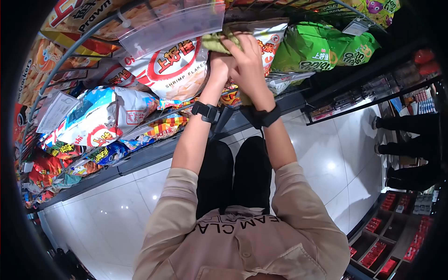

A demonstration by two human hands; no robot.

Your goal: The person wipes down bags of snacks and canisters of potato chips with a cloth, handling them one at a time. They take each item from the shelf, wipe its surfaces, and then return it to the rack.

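Both hands are raised together in front of a wire shelf of snack bags. My right hand has its fingers bent over a yellow-green cloth and grips it. Tucked beside it, my left hand reaches up against the same cloth, its fingers hidden by the cloth and the other hand. To the left stands a white bag of shrimp flakes. Just behind my right hand is another white and red snack bag, partly covered. Each wrist wears a black band.
Green onion ring bags sit to the right on the shelf, and a white-blue bag lies lower left. A wire rail with a clear label holder crosses above. People's dark-clad legs stand at right on the tiled floor.
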